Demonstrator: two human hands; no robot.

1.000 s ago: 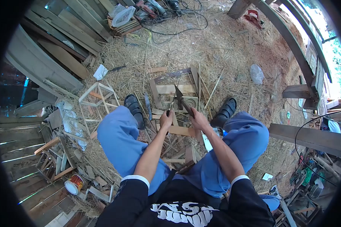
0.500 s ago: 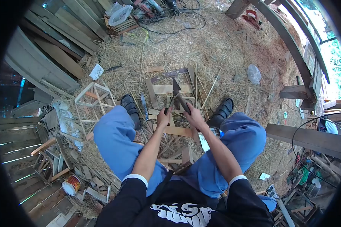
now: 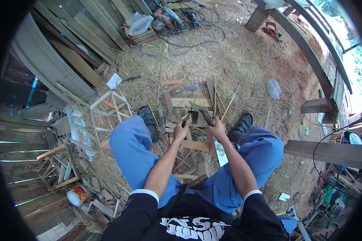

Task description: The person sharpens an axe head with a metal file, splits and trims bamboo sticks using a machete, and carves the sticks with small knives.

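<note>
My right hand is closed round the dark handle of a tool with a pointed, wedge-shaped metal blade, its tip up and to the left. My left hand is closed on a small dark thing that I cannot make out, close to the blade. Under the hands a dark block shows on a light wooden piece. Just beyond lies a rough frame of wooden strips on the straw-covered ground. A long saw-like blade rests left of my left hand.
Sandalled feet stand either side of the wood pieces. An open stick frame lies at the left, with a paint bucket lower down. Power tools with cables are at the top. A thick beam juts in from the right.
The tool in my right hand has swung from nearly upright to a flatter, leftward slant, and my hands are slightly farther apart. The whole view has shifted a little.
</note>
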